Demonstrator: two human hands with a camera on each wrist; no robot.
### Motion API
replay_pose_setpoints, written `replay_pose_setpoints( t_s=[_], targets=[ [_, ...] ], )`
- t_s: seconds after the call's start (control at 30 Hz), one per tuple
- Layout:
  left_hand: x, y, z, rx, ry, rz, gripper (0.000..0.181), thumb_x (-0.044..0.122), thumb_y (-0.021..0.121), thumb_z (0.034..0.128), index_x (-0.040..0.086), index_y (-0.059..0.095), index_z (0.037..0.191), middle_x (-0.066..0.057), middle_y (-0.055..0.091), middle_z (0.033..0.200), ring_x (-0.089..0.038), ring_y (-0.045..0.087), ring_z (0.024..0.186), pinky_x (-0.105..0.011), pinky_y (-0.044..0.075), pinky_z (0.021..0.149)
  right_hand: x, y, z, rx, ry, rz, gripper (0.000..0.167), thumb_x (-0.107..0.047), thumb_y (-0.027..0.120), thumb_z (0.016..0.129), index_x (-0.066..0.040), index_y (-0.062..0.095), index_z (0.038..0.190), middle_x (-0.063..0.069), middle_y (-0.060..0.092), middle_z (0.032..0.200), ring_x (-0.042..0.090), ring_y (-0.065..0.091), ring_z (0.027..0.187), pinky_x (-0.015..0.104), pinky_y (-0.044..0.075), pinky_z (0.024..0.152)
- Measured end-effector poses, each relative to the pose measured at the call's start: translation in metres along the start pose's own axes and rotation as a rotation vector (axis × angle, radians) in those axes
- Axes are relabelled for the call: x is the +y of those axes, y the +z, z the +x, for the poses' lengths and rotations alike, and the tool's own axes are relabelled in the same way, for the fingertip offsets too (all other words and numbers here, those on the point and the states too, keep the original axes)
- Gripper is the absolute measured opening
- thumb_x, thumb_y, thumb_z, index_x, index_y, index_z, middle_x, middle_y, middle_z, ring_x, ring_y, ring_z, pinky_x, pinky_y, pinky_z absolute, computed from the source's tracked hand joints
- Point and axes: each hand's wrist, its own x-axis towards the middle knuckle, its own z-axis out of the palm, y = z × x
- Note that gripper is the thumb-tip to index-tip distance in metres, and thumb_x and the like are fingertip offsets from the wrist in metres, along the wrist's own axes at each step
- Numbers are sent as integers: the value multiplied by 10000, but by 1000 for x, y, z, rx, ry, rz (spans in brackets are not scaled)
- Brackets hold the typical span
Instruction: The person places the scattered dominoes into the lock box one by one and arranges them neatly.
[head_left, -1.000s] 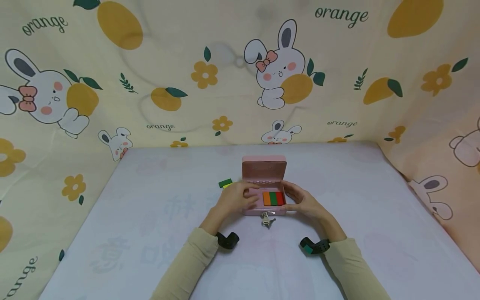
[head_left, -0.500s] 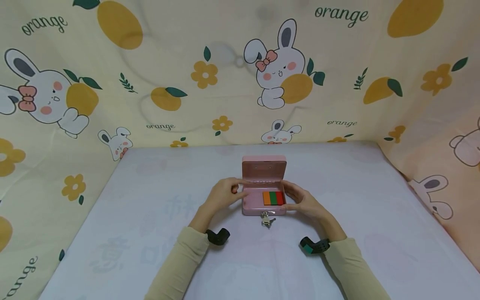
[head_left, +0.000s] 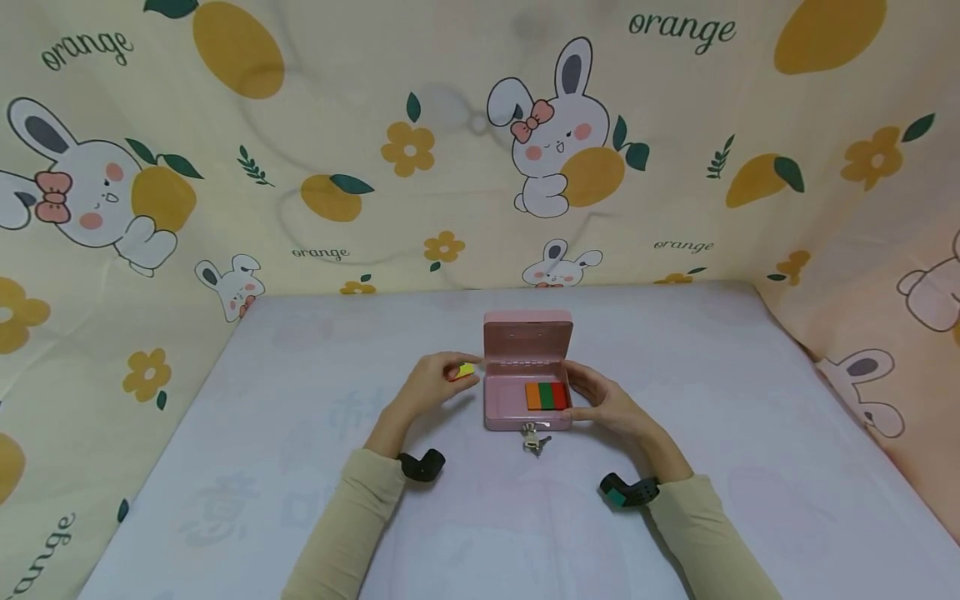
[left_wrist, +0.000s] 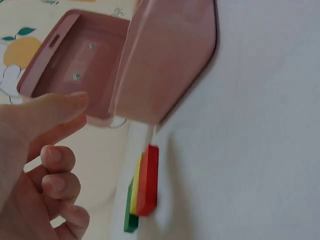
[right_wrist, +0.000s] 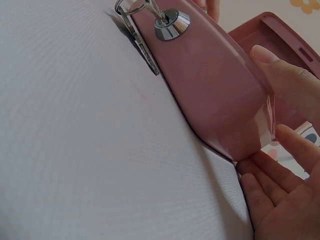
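A pink cash box (head_left: 505, 398) stands with its lid (head_left: 527, 340) raised. Orange, green and red blocks (head_left: 547, 396) lie side by side in its right part. My right hand (head_left: 617, 408) holds the box's right end, thumb at the front rim and fingers along the side. My left hand (head_left: 429, 387) is just left of the box, fingers loosely bent and holding nothing. Beyond it on the table, a red block (left_wrist: 148, 182), a yellow block (left_wrist: 135, 187) and a green block (left_wrist: 130, 212) stand close together. In the head view the left hand hides most of them.
Keys (head_left: 536, 446) hang from the lock at the box's front. The white-covered table (head_left: 300, 417) meets a patterned cloth (head_left: 465, 192) at the back and sides. Each wrist wears a black camera (head_left: 422, 465).
My left hand has come out of the box and moved left to the loose blocks. The right hand and the box have stayed in place.
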Motion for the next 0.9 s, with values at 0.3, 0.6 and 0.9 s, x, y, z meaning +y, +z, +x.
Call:
replay_pose_setpoints(
  t_s=[0.3,0.6,0.9],
  targets=[
    [-22,-8,4,-36,-86,-86,334,217,705,874,110,679,1189,22,393,668,-123,399,670,-228,330,638,-1,0,1,0,5,-9,831,-142,731,842,-46,251,1513,200,237,1588,425,200,1479,522,215,1161],
    [-34,-15,5,-75,-140,-124,335,229,679,893,132,660,1213,15,377,676,-138,399,682,-255,323,650,-1,-1,-1,2,12,-19,832,-149,734,840,-46,254,1512,199,233,1590,424,198,1480,515,214,1160],
    [-48,-26,11,-162,-131,-57,398,216,657,908,135,601,1293,18,437,708,-138,426,706,-262,345,671,0,-1,1,1,6,-19,829,-155,738,838,-40,263,1508,202,249,1583,422,215,1475,501,227,1155]
  ],
)
